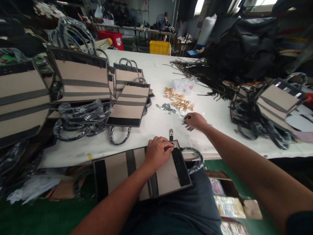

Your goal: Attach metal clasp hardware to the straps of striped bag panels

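Note:
Across my lap and the table's front edge lies an open beige bag panel (168, 173) with black strips and a plastic-wrapped handle (199, 163) on its right. My left hand (158, 151) rests on the panel, thumb and index finger pinched at a small silver metal piece (174, 146) near its upper edge. Just beyond that edge a gold clasp on a black tab (171, 133) sticks up onto the table. Farther right, my right hand (194, 120) has its fingertips closed at a group of small dark flat pieces (188, 127); what they hold is too small to name.
Gold hardware (182, 103), silver bits (167, 107) and a clear plastic bag (182, 85) lie mid-table (156, 130). Beige panels with wrapped handles (85, 114) are piled left, more (278, 101) at right. Black straps (207, 78) cover the back right. A person (166, 20) is far behind.

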{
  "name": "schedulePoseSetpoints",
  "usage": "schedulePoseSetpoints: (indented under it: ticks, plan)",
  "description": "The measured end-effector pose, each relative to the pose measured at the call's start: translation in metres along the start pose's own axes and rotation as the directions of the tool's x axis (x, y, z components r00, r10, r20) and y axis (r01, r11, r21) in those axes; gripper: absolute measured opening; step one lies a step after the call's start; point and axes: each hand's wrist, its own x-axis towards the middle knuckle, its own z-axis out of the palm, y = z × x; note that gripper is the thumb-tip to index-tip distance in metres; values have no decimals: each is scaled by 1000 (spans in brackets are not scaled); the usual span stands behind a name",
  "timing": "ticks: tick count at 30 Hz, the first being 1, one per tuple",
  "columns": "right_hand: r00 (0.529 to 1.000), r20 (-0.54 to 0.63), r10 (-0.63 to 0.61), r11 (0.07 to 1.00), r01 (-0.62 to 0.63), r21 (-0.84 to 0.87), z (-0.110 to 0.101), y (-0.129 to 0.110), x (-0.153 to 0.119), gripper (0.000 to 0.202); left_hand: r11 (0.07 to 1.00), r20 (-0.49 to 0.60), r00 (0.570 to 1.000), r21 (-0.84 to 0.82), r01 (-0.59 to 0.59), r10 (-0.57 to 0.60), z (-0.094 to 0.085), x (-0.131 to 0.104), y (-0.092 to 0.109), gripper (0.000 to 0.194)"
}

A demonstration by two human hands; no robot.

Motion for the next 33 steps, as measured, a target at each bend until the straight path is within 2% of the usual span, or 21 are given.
schedulePoseSetpoints:
  ticks: [5, 10, 17, 23, 26, 29, 31, 33]
  plan:
    - [1000, -31, 0, 1000, 0, -4, -1, 2, 0, 27, 1000, -3, 1000, 20, -7, 7, 1, -1, 1, 10]
    - [999, -16, -28, 999, 29, 22, -2, 2, 0, 15, 1000, -24, 1000, 9, -17, 17, -3, -2, 2, 10]
    - [999, 17, -40, 991, 38, 126, -2, 2, 1, 19, 1000, -37, 999, -9, -11, 10, -2, -1, 0, 14]
    - [997, 45, -66, 973, 54, 223, -24, -2, -10, 6, 1000, -41, 999, -2, -7, 6, -4, -1, 2, 13]
    - [994, 73, -84, 955, 60, 290, -43, -6, -35, 13, 1000, -42, 999, 9, -11, 11, -4, -1, 2, 12]
    - [974, 155, -163, 934, 101, 344, -54, -16, -81, 21, 1000, -40, 999, 15, -14, 15, -2, -1, 3, 11]
    - [954, 212, -210, 920, 120, 373, -52, -26, -120, 25, 1000, -40, 999, 21, -22, 22, -1, -1, 2, 11]
    - [937, 286, -202, 902, 64, 426, -43, -35, -157, 26, 999, -40, 999, 29, -30, 31, 1, -2, 2, 10]
